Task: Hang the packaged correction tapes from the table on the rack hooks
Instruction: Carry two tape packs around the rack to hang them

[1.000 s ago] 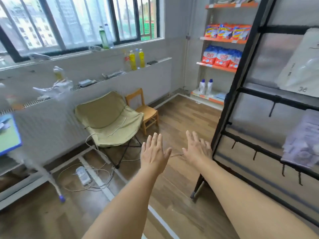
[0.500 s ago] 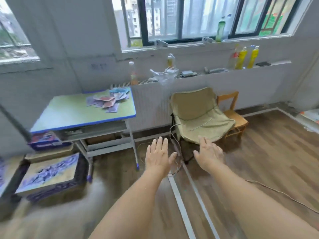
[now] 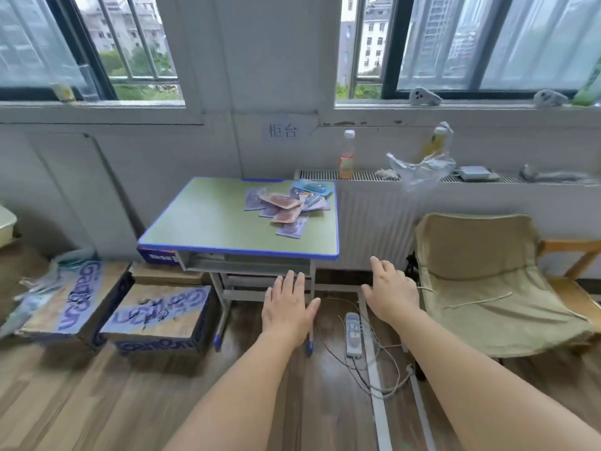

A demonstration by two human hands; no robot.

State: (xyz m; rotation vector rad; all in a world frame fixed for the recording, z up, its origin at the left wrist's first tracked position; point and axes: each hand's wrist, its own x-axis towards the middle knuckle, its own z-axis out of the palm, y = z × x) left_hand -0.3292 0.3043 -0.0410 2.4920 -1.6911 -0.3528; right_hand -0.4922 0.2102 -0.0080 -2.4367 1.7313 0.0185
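Nearest, the left hand (image 3: 287, 309) and right hand (image 3: 392, 292) reach forward, fingers flat and spread, holding nothing. Beyond them, glossy flat correction tape packs (image 3: 287, 206) lie heaped at the far right of the smooth green, blue-rimmed worktop (image 3: 208, 222).

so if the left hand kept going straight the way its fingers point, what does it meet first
Probably the grey metal shelf under the green blue-edged table; the open left hand points there, with nothing between, though depth is unclear.
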